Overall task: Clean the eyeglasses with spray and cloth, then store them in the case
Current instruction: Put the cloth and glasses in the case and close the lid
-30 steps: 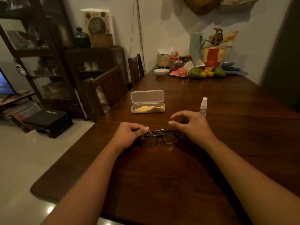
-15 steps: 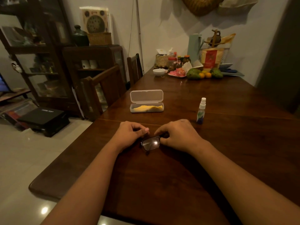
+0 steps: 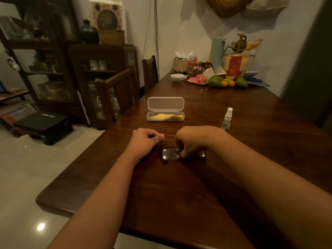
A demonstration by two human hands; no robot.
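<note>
Black-framed eyeglasses (image 3: pixel 169 154) sit low over the dark wooden table (image 3: pixel 179 194), close in front of me. My right hand (image 3: pixel 193 140) reaches down over them, its fingers curled round the frame near the bridge and covering the right lens. My left hand (image 3: pixel 145 141) rests on the table just left of the glasses, fingers curled and thumb against them, with nothing visible in it. Farther back stands an open clear plastic case (image 3: pixel 165 105) holding a yellow cloth (image 3: pixel 166 116). A small spray bottle (image 3: pixel 227 118) stands upright behind my right wrist.
At the table's far end are a white bowl (image 3: pixel 177 77), jars, a basket, a pink plate and fruit (image 3: pixel 215 81). Two wooden chairs (image 3: pixel 116 94) stand along the left side. A cabinet and a black box (image 3: pixel 43 123) are on the floor side to the left.
My right hand moved left from beside the glasses onto them and now grips the frame. The glasses have tipped up and shifted slightly. My left hand let go of the temple and stayed in place.
</note>
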